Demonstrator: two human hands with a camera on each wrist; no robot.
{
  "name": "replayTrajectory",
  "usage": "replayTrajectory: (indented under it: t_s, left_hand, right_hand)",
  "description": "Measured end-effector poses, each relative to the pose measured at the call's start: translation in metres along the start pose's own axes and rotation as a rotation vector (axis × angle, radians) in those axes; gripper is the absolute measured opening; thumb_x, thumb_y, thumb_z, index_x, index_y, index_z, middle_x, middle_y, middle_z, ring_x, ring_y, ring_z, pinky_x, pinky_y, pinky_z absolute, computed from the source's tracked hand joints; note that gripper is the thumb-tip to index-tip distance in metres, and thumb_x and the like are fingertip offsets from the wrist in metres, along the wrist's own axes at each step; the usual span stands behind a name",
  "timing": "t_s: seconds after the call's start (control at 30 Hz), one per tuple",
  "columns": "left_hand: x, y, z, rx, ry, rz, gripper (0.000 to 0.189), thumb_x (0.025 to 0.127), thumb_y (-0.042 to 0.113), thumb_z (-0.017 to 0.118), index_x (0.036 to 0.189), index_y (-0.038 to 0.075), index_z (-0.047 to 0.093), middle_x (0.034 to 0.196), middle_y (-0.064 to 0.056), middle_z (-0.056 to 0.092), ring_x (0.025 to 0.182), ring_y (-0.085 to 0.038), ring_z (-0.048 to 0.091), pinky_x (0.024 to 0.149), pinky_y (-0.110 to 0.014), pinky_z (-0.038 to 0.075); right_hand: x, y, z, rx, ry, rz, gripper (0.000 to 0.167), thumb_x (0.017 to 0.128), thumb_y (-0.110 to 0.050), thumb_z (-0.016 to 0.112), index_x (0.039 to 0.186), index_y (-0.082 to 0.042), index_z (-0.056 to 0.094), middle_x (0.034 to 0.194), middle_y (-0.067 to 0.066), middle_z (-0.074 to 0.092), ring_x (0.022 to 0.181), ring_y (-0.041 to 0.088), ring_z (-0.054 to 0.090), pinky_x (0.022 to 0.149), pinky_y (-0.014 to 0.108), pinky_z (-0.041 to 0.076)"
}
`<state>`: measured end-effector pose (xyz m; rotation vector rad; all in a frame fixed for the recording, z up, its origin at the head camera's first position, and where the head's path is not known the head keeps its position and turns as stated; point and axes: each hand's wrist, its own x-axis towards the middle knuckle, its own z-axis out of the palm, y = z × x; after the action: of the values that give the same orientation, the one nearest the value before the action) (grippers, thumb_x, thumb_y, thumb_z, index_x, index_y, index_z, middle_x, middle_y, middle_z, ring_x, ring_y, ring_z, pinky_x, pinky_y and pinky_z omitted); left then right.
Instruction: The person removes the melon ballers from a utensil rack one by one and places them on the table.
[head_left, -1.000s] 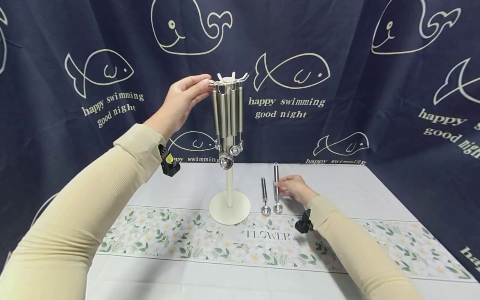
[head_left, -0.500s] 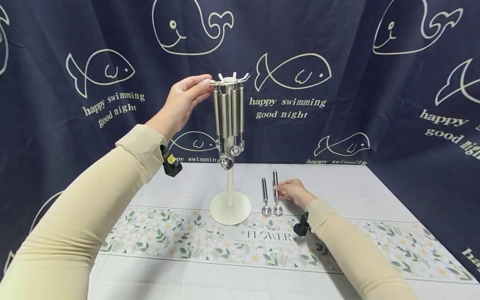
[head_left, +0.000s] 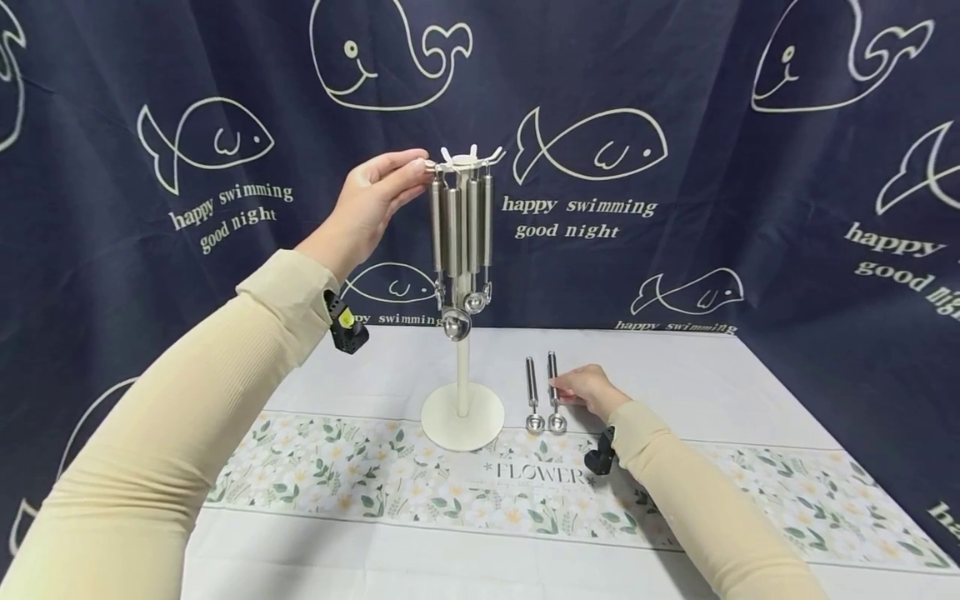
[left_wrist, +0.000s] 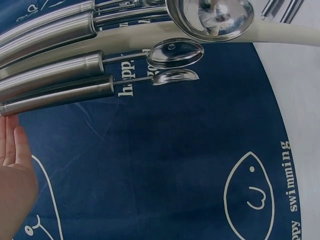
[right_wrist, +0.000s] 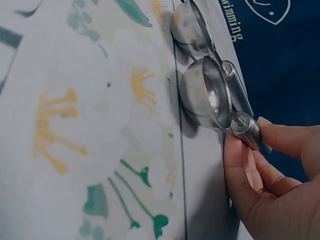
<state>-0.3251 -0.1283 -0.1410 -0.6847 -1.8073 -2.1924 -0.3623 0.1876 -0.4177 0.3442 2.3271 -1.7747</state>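
Observation:
A cream utensil stand rises from a round base. Several steel measuring spoons hang from its hooks, bowls down. My left hand is up at the stand's top left and pinches a hook tip there. In the left wrist view, its fingers are partly out of frame beside a hanging handle. On the right, my right hand pinches the handle of a steel measuring spoon between thumb and fingers. That spoon's bowl rests on the table, beside a second measuring spoon lying parallel to its left.
A white cloth covers the table, with a floral strip across it. Behind hangs a dark blue curtain with whale and fish drawings. Both wrists wear small black cameras.
My right hand has come slightly nearer, and the handle end of its spoon has dropped until the spoon lies almost level with its neighbour. My left hand stays at the stand's top.

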Motion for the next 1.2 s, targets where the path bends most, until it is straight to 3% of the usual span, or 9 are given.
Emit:
replayTrajectory:
  t_s: [0.17, 0.33, 0.6, 0.83, 1.03, 1.2]
  left_hand:
    - [0.0, 0.0, 0.0, 0.002, -0.005, 0.004, 0.039, 0.094, 0.005, 0.06, 0.131, -0.008, 0.052, 0.107, -0.006, 0.068, 0.105, -0.014, 0.065, 0.108, -0.028, 0.046]
    - [0.002, 0.001, 0.001, 0.003, -0.003, 0.007, 0.039, 0.094, 0.005, 0.061, 0.13, -0.007, 0.053, 0.108, -0.007, 0.068, 0.105, -0.015, 0.065, 0.107, -0.028, 0.046]
    - [0.002, 0.001, 0.003, 0.004, -0.004, 0.009, 0.04, 0.094, 0.004, 0.06, 0.131, -0.009, 0.052, 0.106, -0.005, 0.068, 0.102, -0.013, 0.066, 0.108, -0.029, 0.046]
    - [0.001, 0.0, 0.002, 0.014, 0.003, 0.002, 0.039, 0.094, 0.005, 0.061, 0.13, -0.008, 0.053, 0.106, -0.006, 0.068, 0.103, -0.013, 0.066, 0.108, -0.029, 0.046]
    - [0.0, -0.001, 0.0, 0.033, 0.004, -0.001, 0.041, 0.095, 0.007, 0.06, 0.132, -0.007, 0.052, 0.109, -0.006, 0.067, 0.105, -0.014, 0.065, 0.107, -0.028, 0.046]
    - [-0.001, -0.001, -0.001, 0.021, 0.006, -0.001, 0.041, 0.094, 0.006, 0.061, 0.132, -0.008, 0.052, 0.108, -0.006, 0.068, 0.103, -0.013, 0.065, 0.107, -0.028, 0.046]
  right_hand:
    - [-0.002, -0.004, 0.001, 0.002, 0.014, 0.018, 0.025, 0.084, 0.005, 0.069, 0.105, 0.014, 0.059, 0.059, 0.0, 0.059, 0.051, 0.006, 0.059, 0.057, 0.02, 0.06]
    - [-0.003, -0.011, 0.0, -0.018, 0.022, 0.049, 0.018, 0.084, 0.004, 0.069, 0.097, 0.008, 0.058, 0.056, -0.001, 0.058, 0.049, 0.006, 0.059, 0.059, 0.023, 0.061]
    - [0.001, -0.013, -0.003, -0.043, 0.003, 0.082, 0.023, 0.078, 0.003, 0.074, 0.095, 0.009, 0.059, 0.056, 0.001, 0.057, 0.048, 0.009, 0.059, 0.057, 0.025, 0.061]
    - [-0.001, -0.012, 0.0, -0.044, 0.018, 0.098, 0.03, 0.08, 0.002, 0.073, 0.105, 0.01, 0.058, 0.058, 0.0, 0.058, 0.05, 0.008, 0.06, 0.06, 0.025, 0.061]
    - [-0.006, -0.011, 0.002, -0.04, 0.024, 0.095, 0.021, 0.083, 0.001, 0.072, 0.098, 0.004, 0.057, 0.058, -0.001, 0.059, 0.049, 0.008, 0.06, 0.061, 0.025, 0.062]
    - [-0.004, -0.009, 0.003, -0.046, 0.029, 0.087, 0.026, 0.083, 0.001, 0.072, 0.103, 0.008, 0.058, 0.058, 0.0, 0.06, 0.049, 0.008, 0.061, 0.061, 0.025, 0.062]
